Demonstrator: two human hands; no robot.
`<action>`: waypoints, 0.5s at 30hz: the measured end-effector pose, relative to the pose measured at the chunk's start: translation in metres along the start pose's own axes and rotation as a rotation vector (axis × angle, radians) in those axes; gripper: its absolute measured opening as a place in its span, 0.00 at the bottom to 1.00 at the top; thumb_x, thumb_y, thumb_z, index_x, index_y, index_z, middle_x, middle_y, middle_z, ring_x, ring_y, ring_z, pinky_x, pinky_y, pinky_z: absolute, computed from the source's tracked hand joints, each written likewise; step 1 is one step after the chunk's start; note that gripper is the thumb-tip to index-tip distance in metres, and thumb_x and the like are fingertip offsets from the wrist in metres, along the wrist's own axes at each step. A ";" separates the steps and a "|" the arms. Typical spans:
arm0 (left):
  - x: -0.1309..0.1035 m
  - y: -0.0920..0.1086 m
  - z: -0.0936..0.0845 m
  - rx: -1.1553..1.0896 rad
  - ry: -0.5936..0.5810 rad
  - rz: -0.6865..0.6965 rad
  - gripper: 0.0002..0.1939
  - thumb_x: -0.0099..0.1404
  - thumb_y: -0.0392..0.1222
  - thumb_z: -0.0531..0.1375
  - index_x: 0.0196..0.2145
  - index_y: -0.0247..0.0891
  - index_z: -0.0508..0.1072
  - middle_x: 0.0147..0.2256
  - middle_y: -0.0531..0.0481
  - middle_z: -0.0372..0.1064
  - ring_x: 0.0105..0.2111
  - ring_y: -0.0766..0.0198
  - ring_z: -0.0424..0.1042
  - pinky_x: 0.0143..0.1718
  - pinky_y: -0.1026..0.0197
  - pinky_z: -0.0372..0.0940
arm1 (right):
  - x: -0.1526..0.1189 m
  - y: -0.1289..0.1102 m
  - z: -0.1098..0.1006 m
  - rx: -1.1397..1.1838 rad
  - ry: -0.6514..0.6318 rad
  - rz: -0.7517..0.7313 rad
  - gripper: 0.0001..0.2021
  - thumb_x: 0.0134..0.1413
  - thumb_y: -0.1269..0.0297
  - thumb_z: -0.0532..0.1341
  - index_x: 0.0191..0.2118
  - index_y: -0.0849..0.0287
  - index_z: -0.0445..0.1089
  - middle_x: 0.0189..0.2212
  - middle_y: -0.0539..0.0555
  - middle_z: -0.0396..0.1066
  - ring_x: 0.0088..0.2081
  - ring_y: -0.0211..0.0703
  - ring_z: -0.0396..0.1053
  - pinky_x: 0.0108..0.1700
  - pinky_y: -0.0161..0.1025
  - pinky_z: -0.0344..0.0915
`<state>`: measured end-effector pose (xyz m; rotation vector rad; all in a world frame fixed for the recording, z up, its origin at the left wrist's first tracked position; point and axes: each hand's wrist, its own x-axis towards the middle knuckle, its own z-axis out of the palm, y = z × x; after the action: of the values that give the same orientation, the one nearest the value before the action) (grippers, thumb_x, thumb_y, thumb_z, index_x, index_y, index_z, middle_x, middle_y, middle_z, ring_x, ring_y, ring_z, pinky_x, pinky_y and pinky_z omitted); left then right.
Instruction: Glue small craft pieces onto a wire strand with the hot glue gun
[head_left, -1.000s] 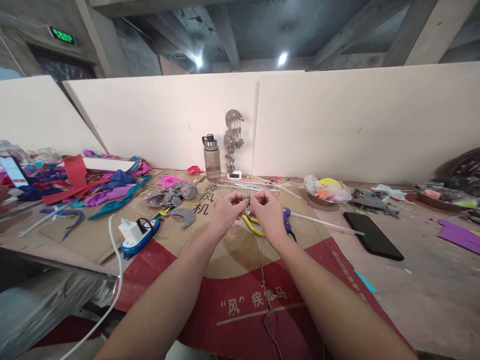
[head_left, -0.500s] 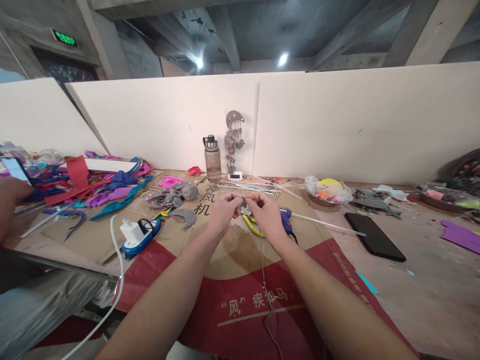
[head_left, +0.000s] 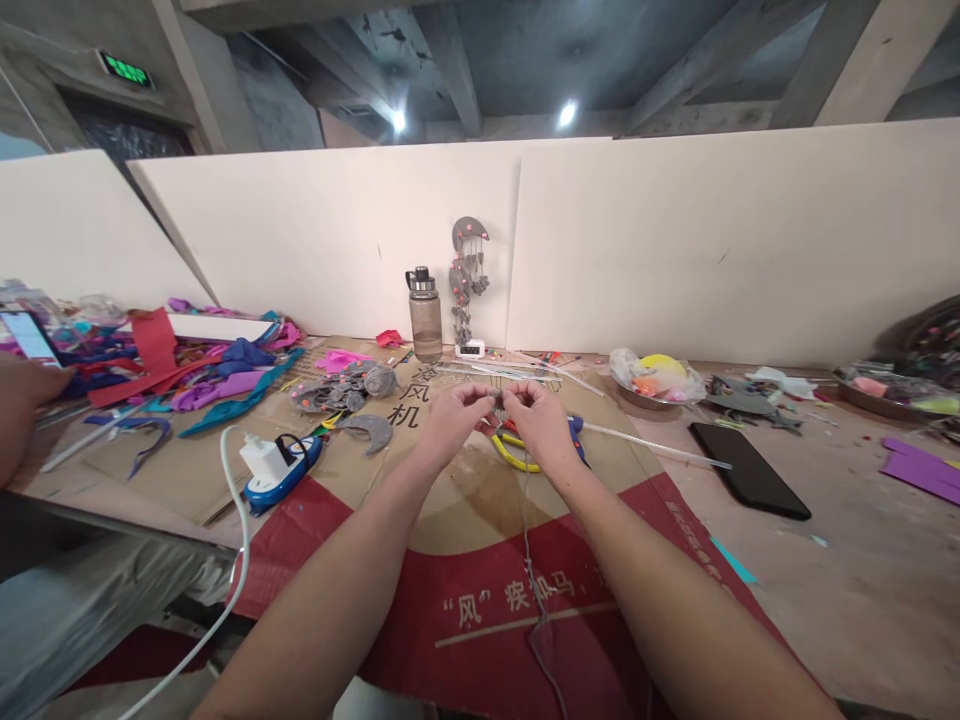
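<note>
Above the cardboard sheet, my left hand and my right hand meet fingertip to fingertip. Both are closed in a pinch on a small grey piece, mostly covered by the fingers. A grey yarn hangs from below my right hand and trails over the red part of the cardboard. Just under the hands lies a yellow-handled tool. A blue glue gun with a clear glue stick is partly hidden behind my right hand. A grey felt crescent lies to the left.
A bottle, a small clock and a hanging grey moon ornament stand behind. At left are a blue power strip, felt scraps and another person's hand. A black phone and bowl are at right.
My hands have drawn closer together around the small grey piece, with my right hand shifted slightly right. More of the fingertips now point at each other.
</note>
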<state>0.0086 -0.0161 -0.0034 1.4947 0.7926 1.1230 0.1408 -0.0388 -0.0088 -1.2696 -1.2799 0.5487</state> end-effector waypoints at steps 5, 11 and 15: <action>0.006 -0.005 -0.011 0.131 0.005 0.032 0.11 0.55 0.46 0.62 0.27 0.34 0.74 0.19 0.54 0.64 0.17 0.74 0.60 0.17 0.70 0.52 | -0.001 0.000 -0.001 -0.087 -0.055 -0.080 0.05 0.45 0.62 0.57 0.26 0.58 0.65 0.19 0.46 0.62 0.23 0.36 0.57 0.28 0.35 0.56; 0.007 -0.003 -0.013 0.159 0.010 0.017 0.08 0.52 0.42 0.63 0.26 0.34 0.74 0.19 0.53 0.67 0.16 0.73 0.60 0.17 0.69 0.54 | -0.002 -0.001 -0.004 -0.292 -0.078 -0.286 0.05 0.49 0.65 0.56 0.28 0.58 0.66 0.23 0.49 0.65 0.27 0.38 0.61 0.33 0.37 0.57; 0.007 -0.004 -0.011 0.171 0.055 0.026 0.06 0.52 0.41 0.61 0.24 0.35 0.71 0.16 0.55 0.63 0.15 0.73 0.59 0.17 0.69 0.54 | 0.000 0.003 -0.005 -0.171 -0.125 -0.243 0.07 0.54 0.61 0.54 0.33 0.58 0.67 0.27 0.50 0.67 0.29 0.39 0.62 0.34 0.37 0.59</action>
<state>0.0008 -0.0051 -0.0057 1.6253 0.9295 1.1427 0.1468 -0.0398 -0.0104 -1.2104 -1.5886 0.3546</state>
